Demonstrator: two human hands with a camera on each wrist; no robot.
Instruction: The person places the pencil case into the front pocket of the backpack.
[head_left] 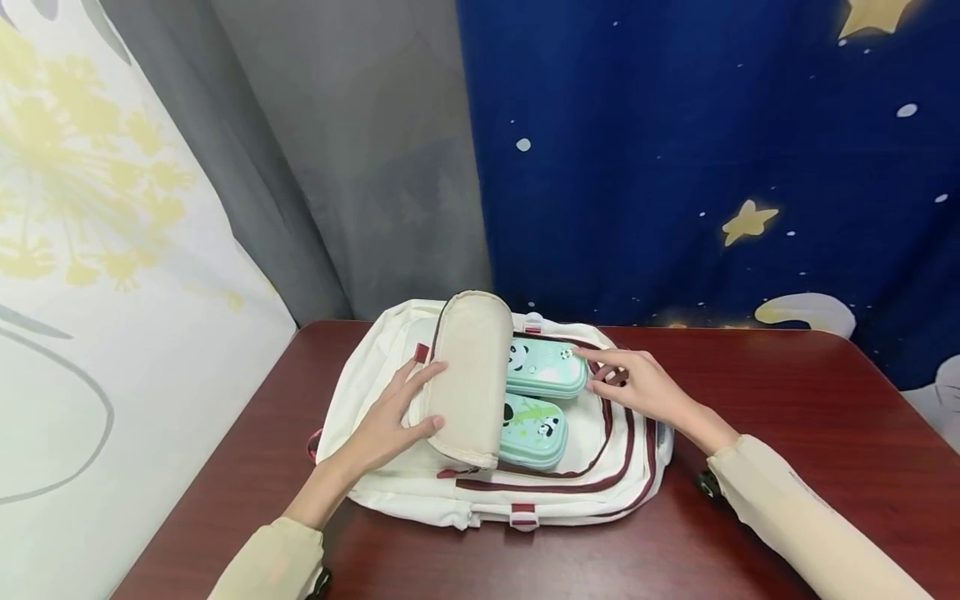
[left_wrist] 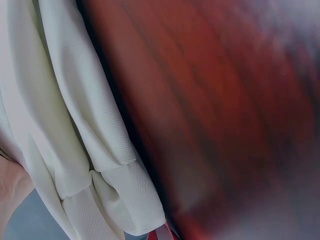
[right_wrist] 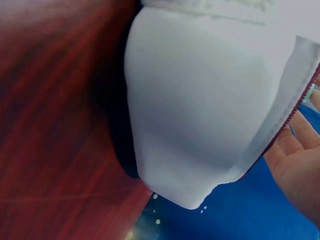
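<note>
A white backpack [head_left: 397,487] with dark red zips lies flat, its front pocket unzipped and the cream pocket flap [head_left: 468,383] folded back to the left. My left hand [head_left: 386,425] rests on that flap with thumb and fingers spread. Inside the pocket are two mint-green pencil cases with panda pictures. At the far one, the upper pencil case [head_left: 551,367], my right hand [head_left: 641,385] pinches the right end between thumb and index finger. The lower pencil case [head_left: 536,433] lies nearer me, partly hidden by the flap. In the left wrist view only a bit of the hand [left_wrist: 12,187] shows.
The backpack lies on a dark red wooden table [head_left: 780,400]. Behind the table hang a grey curtain [head_left: 375,167] and a blue curtain [head_left: 637,208] with stars. A white patterned cloth [head_left: 97,350] is on the left. A buckle [head_left: 523,518] sits on the bag's near side.
</note>
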